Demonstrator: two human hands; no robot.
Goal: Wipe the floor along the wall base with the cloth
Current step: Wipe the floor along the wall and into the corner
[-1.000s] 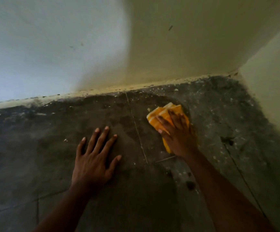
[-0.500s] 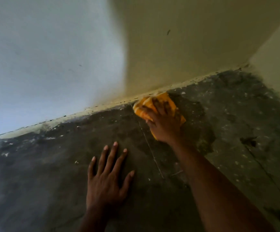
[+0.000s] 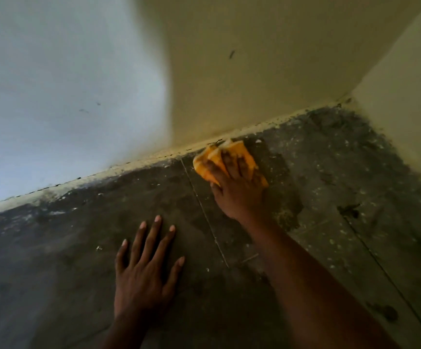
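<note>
Obs., reading left to right across the floor (image 3: 53,273).

Far left, 9 o'clock: the strip where floor meets wall (image 3: 242,84) carries pale flecks and smears along the wall base (image 3: 133,166). Judged not yet wiped, or not wiped clean.

Lower centre, 6 o'clock: left hand (image 3: 141,275) lies flat on the floor, fingers spread, palm down, holding nothing. It looks like a brace for body weight.

Centre, just right of the thin floor joint (image 3: 204,212): right hand (image 3: 239,192) presses down on the cloth (image 3: 214,159), fingers splayed over it rather than closed round it. The cloth is orange-yellow, bunched, and its far edge touches the wall base at about 12 o'clock from the hand.

Around and below the right hand the floor shows a darker patch (image 3: 287,197), possibly damp from wiping; cannot confirm.

Right, 2 to 3 o'clock: floor toward the corner (image 3: 347,100) is thick with light specks (image 3: 355,152), and a dark blotch (image 3: 349,210) sits well apart from the cloth.

Judgement: task under way, early to middle. Only the short run beside the cloth looks treated; wall base to both sides remains.
</note>
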